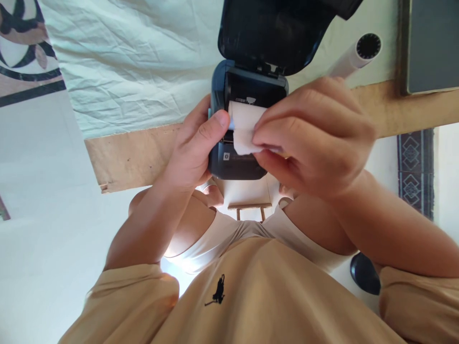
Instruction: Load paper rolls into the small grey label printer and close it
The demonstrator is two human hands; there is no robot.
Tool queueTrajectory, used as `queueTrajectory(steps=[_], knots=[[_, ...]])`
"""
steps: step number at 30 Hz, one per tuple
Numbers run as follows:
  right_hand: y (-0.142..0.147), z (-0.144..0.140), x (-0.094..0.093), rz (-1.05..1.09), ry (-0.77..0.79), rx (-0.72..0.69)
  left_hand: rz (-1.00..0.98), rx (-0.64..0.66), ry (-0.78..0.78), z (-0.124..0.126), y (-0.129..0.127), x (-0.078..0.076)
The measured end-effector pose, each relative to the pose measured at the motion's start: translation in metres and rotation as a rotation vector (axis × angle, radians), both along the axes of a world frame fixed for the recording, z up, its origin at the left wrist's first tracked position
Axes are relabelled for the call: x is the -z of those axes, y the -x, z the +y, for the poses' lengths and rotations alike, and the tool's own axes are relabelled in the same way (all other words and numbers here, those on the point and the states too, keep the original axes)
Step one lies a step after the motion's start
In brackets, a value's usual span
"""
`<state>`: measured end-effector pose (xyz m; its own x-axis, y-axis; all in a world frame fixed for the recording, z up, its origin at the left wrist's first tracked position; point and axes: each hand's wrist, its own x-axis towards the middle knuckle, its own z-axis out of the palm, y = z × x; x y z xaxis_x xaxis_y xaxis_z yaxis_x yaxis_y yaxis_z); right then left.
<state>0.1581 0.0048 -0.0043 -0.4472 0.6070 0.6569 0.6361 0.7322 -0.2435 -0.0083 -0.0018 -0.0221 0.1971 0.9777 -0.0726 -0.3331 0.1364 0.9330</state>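
printer front (pixel 234 165): a small square white icon sits on the dark body, just under my left thumb; I cannot make out any letters beside it.
printer inside (pixel 251 99): a small white mark, like a logo with a line of tiny print, stands above the paper (pixel 245 129); too small for me to read.
shirt (pixel 258 296): a small black embroidered emblem on the chest, a figure and no letters.
readable words or numbers: none that I can tell anywhere.

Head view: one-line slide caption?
Left hand steadies small dark printer, lid open; right hand pinches white paper strip.
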Motion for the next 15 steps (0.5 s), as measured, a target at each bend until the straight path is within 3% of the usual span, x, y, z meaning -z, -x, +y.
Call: queueTrajectory(steps=[4, 11, 14, 15], knots=[[-0.002, -0.007, 0.006, -0.014, 0.007, -0.066, -0.011, -0.029, -0.052, 0.002, 0.002, 0.002], [-0.007, -0.007, 0.006, 0.016, 0.048, -0.141, 0.007, 0.105, -0.099, 0.006, 0.013, 0.000], [-0.013, -0.003, 0.003, 0.149, 0.015, -0.049, -0.006, 0.091, -0.087, 0.007, 0.015, 0.003], [-0.016, 0.000, 0.002, 0.215, 0.067, 0.008, -0.002, 0.084, -0.082, 0.007, 0.015, 0.004]])
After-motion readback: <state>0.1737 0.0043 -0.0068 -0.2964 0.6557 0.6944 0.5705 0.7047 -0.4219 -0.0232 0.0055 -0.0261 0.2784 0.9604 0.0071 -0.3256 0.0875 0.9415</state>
